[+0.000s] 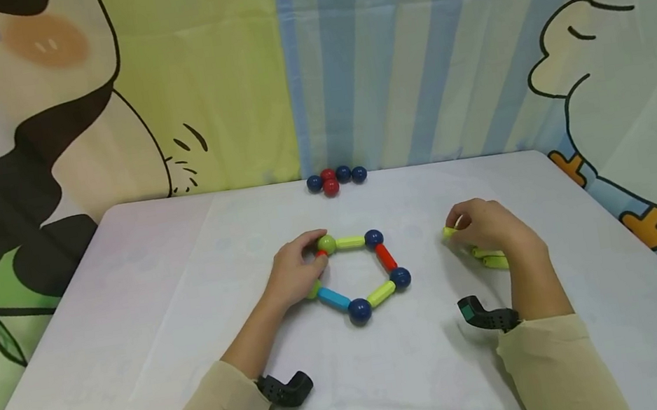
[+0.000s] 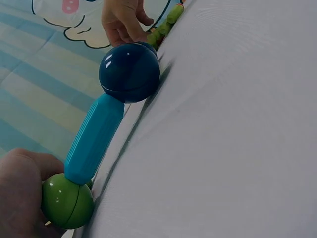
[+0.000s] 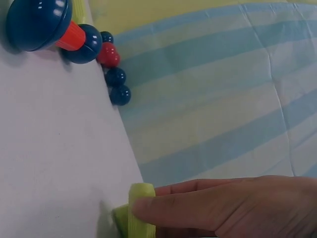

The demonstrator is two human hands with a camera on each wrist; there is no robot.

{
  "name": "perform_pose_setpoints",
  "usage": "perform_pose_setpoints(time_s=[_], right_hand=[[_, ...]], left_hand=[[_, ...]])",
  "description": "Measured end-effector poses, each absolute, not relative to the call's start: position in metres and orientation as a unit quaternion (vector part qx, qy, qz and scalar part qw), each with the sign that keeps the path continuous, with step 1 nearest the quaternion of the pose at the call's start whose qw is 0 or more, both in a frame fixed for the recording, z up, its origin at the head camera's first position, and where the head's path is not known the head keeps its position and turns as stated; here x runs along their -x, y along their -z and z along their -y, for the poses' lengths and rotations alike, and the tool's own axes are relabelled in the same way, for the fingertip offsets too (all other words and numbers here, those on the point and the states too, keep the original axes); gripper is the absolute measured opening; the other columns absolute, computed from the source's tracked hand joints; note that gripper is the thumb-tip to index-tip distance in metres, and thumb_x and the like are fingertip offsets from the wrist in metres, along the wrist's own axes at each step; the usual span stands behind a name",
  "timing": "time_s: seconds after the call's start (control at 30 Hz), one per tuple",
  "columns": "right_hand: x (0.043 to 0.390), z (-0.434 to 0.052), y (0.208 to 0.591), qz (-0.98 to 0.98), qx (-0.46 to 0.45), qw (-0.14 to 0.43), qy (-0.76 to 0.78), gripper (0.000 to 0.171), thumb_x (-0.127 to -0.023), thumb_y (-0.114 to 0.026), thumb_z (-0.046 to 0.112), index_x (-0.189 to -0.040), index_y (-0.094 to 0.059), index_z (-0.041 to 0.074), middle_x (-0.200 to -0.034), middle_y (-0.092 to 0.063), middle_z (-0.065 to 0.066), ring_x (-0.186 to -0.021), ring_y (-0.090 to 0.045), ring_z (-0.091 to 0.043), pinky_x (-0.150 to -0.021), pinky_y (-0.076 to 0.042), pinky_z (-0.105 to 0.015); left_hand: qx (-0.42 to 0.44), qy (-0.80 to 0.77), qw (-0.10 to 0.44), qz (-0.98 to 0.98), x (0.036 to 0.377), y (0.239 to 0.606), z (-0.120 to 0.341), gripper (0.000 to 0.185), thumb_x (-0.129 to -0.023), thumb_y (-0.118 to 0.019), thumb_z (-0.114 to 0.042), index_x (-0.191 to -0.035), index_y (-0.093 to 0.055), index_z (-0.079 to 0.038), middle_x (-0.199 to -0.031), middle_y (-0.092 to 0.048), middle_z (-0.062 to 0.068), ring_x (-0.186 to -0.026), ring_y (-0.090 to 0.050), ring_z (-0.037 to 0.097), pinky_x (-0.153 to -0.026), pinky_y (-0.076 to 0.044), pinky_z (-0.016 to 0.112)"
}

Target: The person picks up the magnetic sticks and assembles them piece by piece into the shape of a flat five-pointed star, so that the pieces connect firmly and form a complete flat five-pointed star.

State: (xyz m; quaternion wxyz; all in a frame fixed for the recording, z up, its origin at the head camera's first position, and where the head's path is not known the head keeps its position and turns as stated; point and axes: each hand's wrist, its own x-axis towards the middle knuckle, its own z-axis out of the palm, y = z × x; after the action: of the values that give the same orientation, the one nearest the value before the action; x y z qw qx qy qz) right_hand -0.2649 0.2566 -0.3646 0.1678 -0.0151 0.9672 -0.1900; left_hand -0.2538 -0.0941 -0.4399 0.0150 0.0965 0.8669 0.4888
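A six-sided ring of magnetic-looking rods and balls lies on the table; a blue rod (image 1: pixel 334 298), two red rods and two yellow-green rods (image 1: pixel 350 242) join green balls and dark blue balls (image 1: pixel 360 311). My left hand (image 1: pixel 292 273) grips the ring's left side, fingers at the upper green ball (image 1: pixel 326 244) and thumb by the lower green ball (image 2: pixel 68 201), hiding most of the red rod between them. On the right, my right hand (image 1: pixel 487 224) pinches a yellow-green rod (image 3: pixel 141 191) between thumb and fingers. Beneath that hand are more yellow-green rods (image 1: pixel 495 261), partly hidden.
Several loose blue and red balls (image 1: pixel 331 187) sit at the table's back edge. A white cloth covers the table (image 1: pixel 148 317), and a printed curtain (image 1: pixel 407 51) hangs behind it. Each wrist wears a black camera (image 1: pixel 289 389).
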Motion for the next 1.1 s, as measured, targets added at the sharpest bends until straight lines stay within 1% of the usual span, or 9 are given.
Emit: perform_pose_setpoints(time_s=[0.13, 0.3, 0.47, 0.57, 0.67, 0.77, 0.97, 1.1], right_hand=[[0.265, -0.257, 0.364, -0.966, 0.02, 0.169, 0.193, 0.026, -0.099, -0.065, 0.024, -0.121, -0.065, 0.01, -0.124, -0.065, -0.021, -0.102, -0.061, -0.032, -0.082, -0.051, -0.045], [0.265, -0.259, 0.364, -0.963, 0.009, 0.17, 0.208, 0.032, -0.103, -0.06, 0.026, -0.127, -0.061, 0.006, -0.129, -0.062, -0.024, -0.101, -0.062, -0.032, -0.08, -0.052, -0.041], [0.266, -0.26, 0.362, -0.963, 0.015, 0.161, 0.218, 0.038, -0.104, -0.056, 0.031, -0.131, -0.056, 0.004, -0.131, -0.061, -0.025, -0.106, -0.062, -0.034, -0.083, -0.053, -0.044], [0.267, -0.255, 0.362, -0.964, 0.022, 0.14, 0.224, 0.038, -0.103, -0.056, 0.032, -0.13, -0.058, 0.005, -0.127, -0.062, -0.024, -0.107, -0.061, -0.035, -0.083, -0.053, -0.045], [0.269, -0.247, 0.364, -0.965, 0.037, 0.111, 0.234, 0.037, -0.102, -0.058, 0.031, -0.13, -0.06, 0.007, -0.123, -0.063, -0.022, -0.105, -0.06, -0.035, -0.081, -0.052, -0.042], [0.273, -0.237, 0.371, -0.963, 0.057, 0.094, 0.247, 0.034, -0.101, -0.06, 0.029, -0.129, -0.062, 0.009, -0.119, -0.062, -0.019, -0.103, -0.057, -0.033, -0.079, -0.051, -0.039], [0.279, -0.213, 0.385, -0.95, 0.084, 0.11, 0.28, 0.031, -0.1, -0.064, 0.029, -0.126, -0.066, 0.011, -0.118, -0.064, -0.015, -0.101, -0.058, -0.03, -0.078, -0.052, -0.033], [0.281, -0.202, 0.392, -0.944, 0.102, 0.121, 0.288, 0.031, -0.1, -0.065, 0.03, -0.124, -0.067, 0.011, -0.116, -0.066, -0.015, -0.098, -0.061, -0.029, -0.077, -0.053, -0.032]], left_hand=[[-0.094, -0.491, 0.016, -0.866, 0.254, 0.441, 0.094, 0.05, -0.094, -0.064, -0.014, -0.144, -0.061, -0.018, -0.144, -0.063, 0.004, -0.141, -0.051, 0.027, -0.123, -0.033, 0.049], [-0.093, -0.493, 0.016, -0.865, 0.254, 0.442, 0.095, 0.05, -0.095, -0.064, -0.013, -0.144, -0.061, -0.018, -0.144, -0.063, 0.004, -0.141, -0.05, 0.027, -0.124, -0.033, 0.049], [-0.089, -0.495, 0.02, -0.864, 0.253, 0.441, 0.095, 0.05, -0.095, -0.064, -0.014, -0.144, -0.06, -0.019, -0.145, -0.062, 0.004, -0.142, -0.049, 0.027, -0.124, -0.032, 0.05], [-0.087, -0.496, 0.022, -0.864, 0.253, 0.44, 0.095, 0.05, -0.095, -0.064, -0.014, -0.145, -0.06, -0.019, -0.146, -0.061, 0.003, -0.142, -0.049, 0.027, -0.124, -0.032, 0.05], [-0.087, -0.496, 0.023, -0.863, 0.253, 0.44, 0.095, 0.05, -0.095, -0.064, -0.014, -0.145, -0.06, -0.019, -0.146, -0.061, 0.003, -0.142, -0.049, 0.028, -0.124, -0.033, 0.05], [-0.088, -0.497, 0.022, -0.863, 0.253, 0.441, 0.094, 0.05, -0.095, -0.064, -0.014, -0.145, -0.06, -0.019, -0.146, -0.061, 0.003, -0.142, -0.049, 0.028, -0.124, -0.033, 0.05], [-0.091, -0.498, 0.015, -0.862, 0.254, 0.444, 0.094, 0.05, -0.095, -0.064, -0.014, -0.144, -0.06, -0.019, -0.145, -0.062, 0.003, -0.142, -0.05, 0.026, -0.124, -0.033, 0.049], [-0.095, -0.496, 0.011, -0.863, 0.255, 0.445, 0.094, 0.05, -0.095, -0.063, -0.014, -0.144, -0.06, -0.019, -0.145, -0.063, 0.003, -0.14, -0.051, 0.027, -0.123, -0.034, 0.05]])
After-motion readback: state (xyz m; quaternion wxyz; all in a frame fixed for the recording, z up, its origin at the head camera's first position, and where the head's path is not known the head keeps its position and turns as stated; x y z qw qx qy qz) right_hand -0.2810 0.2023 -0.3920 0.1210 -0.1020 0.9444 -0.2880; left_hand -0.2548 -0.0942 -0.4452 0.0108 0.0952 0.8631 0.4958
